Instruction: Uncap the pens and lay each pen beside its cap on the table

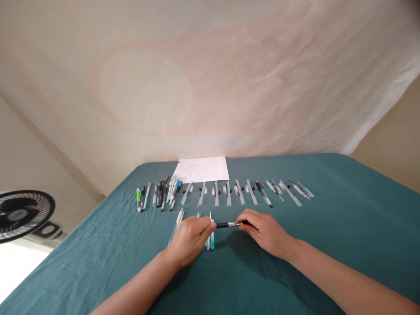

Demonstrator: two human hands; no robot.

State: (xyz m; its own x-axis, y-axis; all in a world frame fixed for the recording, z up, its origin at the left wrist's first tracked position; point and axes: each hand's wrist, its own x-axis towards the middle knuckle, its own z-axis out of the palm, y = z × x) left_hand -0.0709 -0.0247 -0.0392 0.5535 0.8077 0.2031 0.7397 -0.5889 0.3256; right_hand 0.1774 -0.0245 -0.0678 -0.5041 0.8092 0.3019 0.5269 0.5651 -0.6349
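A black pen (223, 225) is pinched toward either end by the closed fingers of the left hand (192, 236) and right hand (265, 232) above green cloth (229, 284); its handling appears unfinished, with clear pen parts (216, 194) left lying beyond.

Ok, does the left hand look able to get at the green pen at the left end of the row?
Probably, once freed: the left hand is gripping the black pen, with the right hand at its other end. Nothing lies on top of the green pen, and its near end looks unobstructed.
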